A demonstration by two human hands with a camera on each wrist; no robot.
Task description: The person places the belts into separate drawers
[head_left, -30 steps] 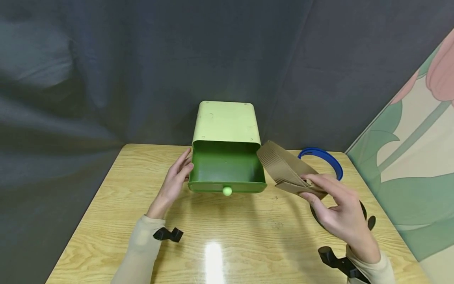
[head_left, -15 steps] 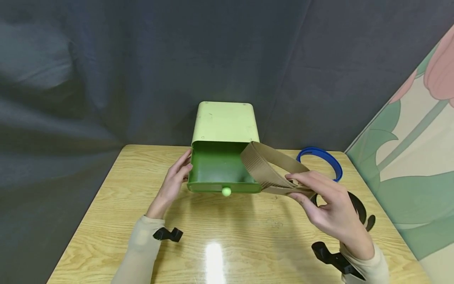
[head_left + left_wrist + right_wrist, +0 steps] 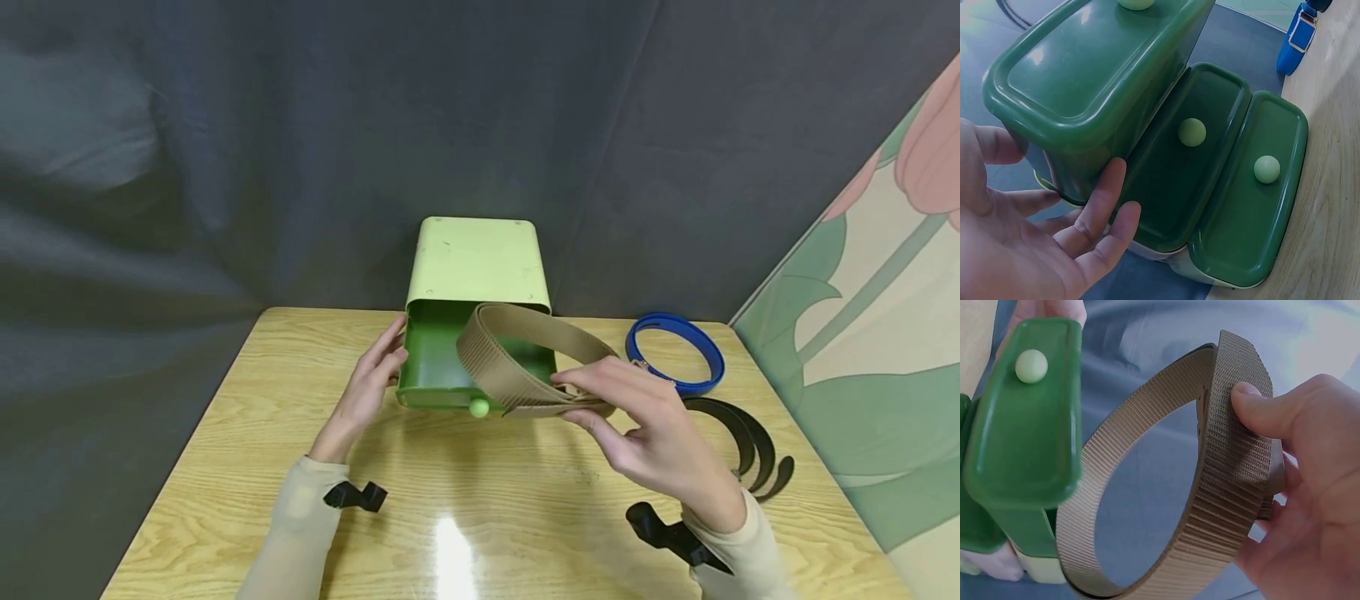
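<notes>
My right hand [image 3: 637, 425] pinches a coiled tan webbing belt [image 3: 495, 362] between thumb and fingers. In the head view the loop overlaps the right part of the pulled-out green drawer [image 3: 438, 398], the top one of a light green drawer cabinet [image 3: 480, 258]. The right wrist view has the thumb [image 3: 1266, 412] flat on the ribbed belt [image 3: 1229, 475], the loop hanging beside the drawer front [image 3: 1029, 425]. At the drawer's left side my left hand [image 3: 367, 379] rests with loosely spread fingers, fingertips right at its wall in the left wrist view.
On the table's right side lie a coiled blue belt [image 3: 705, 350] and a black belt [image 3: 753, 437], partly behind my right hand. Two lower drawers [image 3: 1185, 181] with round knobs stay closed. A dark curtain [image 3: 337, 150] hangs behind the table.
My right hand has moved left with the tan belt, bringing its loop over the front of the drawer. The belt's loop has widened. My left hand stays at the drawer's side.
</notes>
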